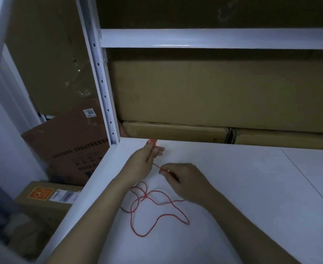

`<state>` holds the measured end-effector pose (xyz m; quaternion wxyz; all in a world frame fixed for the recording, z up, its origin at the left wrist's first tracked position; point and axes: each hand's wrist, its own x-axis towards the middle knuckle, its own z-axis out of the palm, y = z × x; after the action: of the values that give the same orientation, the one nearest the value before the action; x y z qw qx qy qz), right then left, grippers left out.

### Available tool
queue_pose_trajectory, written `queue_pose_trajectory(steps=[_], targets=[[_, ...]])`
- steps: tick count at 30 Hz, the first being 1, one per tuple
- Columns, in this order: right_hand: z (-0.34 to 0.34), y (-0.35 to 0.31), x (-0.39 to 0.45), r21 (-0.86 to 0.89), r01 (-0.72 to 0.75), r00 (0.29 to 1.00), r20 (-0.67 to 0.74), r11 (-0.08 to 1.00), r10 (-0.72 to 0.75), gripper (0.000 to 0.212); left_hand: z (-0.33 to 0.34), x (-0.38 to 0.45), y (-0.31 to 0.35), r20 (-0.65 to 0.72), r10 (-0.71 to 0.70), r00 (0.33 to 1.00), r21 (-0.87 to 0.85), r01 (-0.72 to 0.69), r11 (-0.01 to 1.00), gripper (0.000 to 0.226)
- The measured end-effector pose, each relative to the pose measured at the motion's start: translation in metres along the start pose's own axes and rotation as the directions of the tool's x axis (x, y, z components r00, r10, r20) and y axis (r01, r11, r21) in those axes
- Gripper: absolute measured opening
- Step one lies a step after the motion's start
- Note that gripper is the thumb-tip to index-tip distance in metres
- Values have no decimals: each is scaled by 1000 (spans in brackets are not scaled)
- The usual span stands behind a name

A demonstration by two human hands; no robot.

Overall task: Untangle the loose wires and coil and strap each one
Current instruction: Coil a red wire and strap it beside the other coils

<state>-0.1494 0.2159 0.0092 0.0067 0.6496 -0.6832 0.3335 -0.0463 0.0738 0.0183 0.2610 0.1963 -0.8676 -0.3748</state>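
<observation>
Reaching in from lower left, left hand (144, 161) stretches toward frame centre, fingers pinching one end of the red wire (153, 204) near the shelf post (103, 82). Right hand (183, 180), coming from lower right, knuckles up, fingers pinching the same wire just beside the left. Short taut run between hands; remaining wire lies in loose tangled loops on the white tabletop (242, 197), lower centre. Cardboard boxes (214, 92) behind.
</observation>
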Motion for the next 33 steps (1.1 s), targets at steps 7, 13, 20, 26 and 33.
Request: queue_pose_trajectory(steps=[7, 13, 20, 26, 33], targets=[[-27, 29, 31, 295, -216, 971, -32, 931, 236, 16, -9, -19, 15, 303, -29, 953, -373, 146, 916, 40], [2, 14, 30, 521, -338, 939, 127, 783, 321, 29, -4, -9, 30, 106, -53, 993, -879, 119, 463, 33], [23, 5, 9, 459, -378, 919, 295, 804, 263, 18, 12, 18, 1, -158, -30, 987, -427, -41, 903, 28], [-17, 28, 25, 24, -140, 988, 62, 990, 138, 21, 10, 6, -14, 162, -59, 985, 109, 42, 993, 32], [-32, 47, 34, 128, -227, 971, 112, 965, 213, 25, 2, -7, 32, 254, -13, 967, -710, 196, 676, 37]])
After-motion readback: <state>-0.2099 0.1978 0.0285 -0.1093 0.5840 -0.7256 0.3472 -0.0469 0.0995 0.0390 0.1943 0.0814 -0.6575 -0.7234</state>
